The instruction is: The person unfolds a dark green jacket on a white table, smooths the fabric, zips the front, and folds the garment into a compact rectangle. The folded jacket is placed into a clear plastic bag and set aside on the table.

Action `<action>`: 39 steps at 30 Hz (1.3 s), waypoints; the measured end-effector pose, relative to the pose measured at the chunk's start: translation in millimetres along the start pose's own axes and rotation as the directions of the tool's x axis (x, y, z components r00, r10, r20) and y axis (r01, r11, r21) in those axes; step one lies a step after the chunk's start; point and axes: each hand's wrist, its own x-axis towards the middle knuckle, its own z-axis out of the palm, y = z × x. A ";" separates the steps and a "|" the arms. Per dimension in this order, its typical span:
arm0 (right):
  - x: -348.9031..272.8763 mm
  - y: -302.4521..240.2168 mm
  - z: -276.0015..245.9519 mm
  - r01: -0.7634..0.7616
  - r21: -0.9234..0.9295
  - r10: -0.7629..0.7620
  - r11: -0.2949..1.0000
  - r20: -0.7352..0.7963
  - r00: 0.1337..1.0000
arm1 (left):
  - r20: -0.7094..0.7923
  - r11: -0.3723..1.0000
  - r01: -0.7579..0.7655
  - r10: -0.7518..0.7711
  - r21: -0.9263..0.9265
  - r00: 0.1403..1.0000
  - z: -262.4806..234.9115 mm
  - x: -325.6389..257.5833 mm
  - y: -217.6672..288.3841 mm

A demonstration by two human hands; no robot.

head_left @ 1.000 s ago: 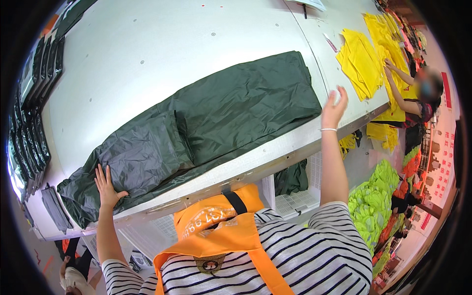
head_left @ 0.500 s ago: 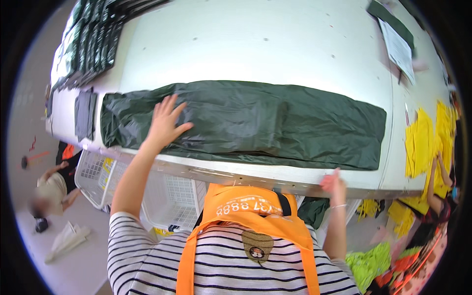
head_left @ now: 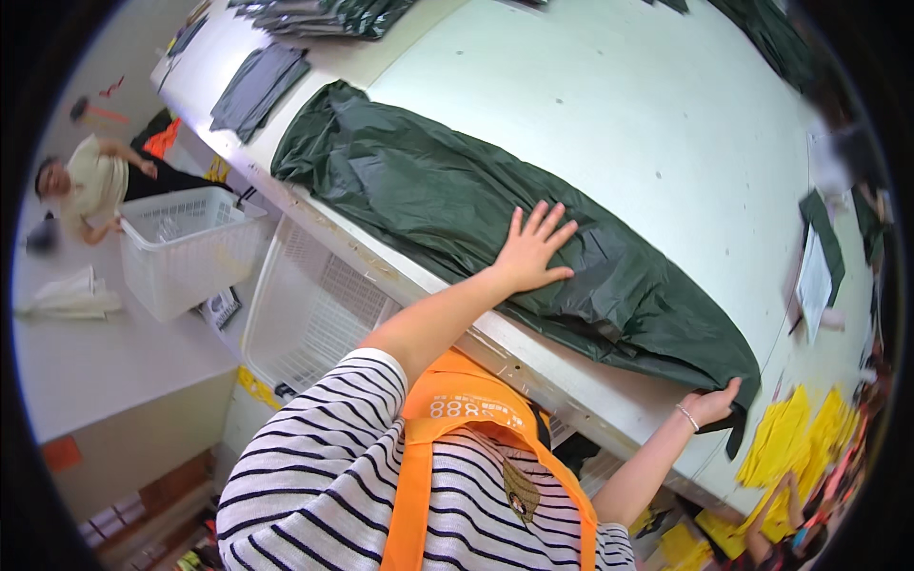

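A long bundle of dark green, slightly shiny folded fabric (head_left: 409, 171) stretches diagonally along the near edge of the white table (head_left: 619, 114). My left hand (head_left: 538, 249) lies flat on top of it, right of its middle, fingers spread. At the bundle's right end, my right hand (head_left: 716, 403) grips the lower edge; some of its fingers are hidden by the cloth. A narrow flap of the fabric hangs down just beyond that hand.
Grey folded pieces (head_left: 259, 88) and plastic-wrapped dark packs (head_left: 333, 14) lie at the far left. A person (head_left: 95, 181) touches a white basket (head_left: 186, 257); another basket (head_left: 314, 305) stands below the table edge. Yellow cloth (head_left: 800, 438) and a paper sheet (head_left: 814, 285) are at right.
The view has turned, so the table now slants. My left hand has slid rightward along the fabric. My right hand has gone from the table edge to gripping the bundle's right end.
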 end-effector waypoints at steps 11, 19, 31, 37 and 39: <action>-432.6 -1.1 245.9 0.900 0.276 0.068 0.337 0.946 -0.316 | 0.079 -0.027 0.097 0.392 -0.995 0.916 59.1 -4.5 -42.6; -402.4 98.0 260.7 0.574 0.461 -0.166 0.677 0.855 -0.492 | 0.200 0.217 0.181 0.071 -0.959 0.977 62.2 -31.2 -41.8; -157.6 135.5 241.6 0.886 -0.138 0.133 0.443 0.987 0.088 | 0.261 0.900 0.158 -0.051 -0.406 0.964 37.4 -33.7 11.6; -93.6 128.2 217.8 0.990 -0.005 0.048 0.140 0.999 -0.001 | -0.130 0.825 -0.336 0.311 -0.454 0.941 -46.3 -143.0 3.8; -110.0 114.3 217.5 0.974 0.073 -0.069 0.216 0.996 -0.059 | -0.337 0.832 -0.360 0.225 -0.422 0.914 -102.1 -136.9 -54.2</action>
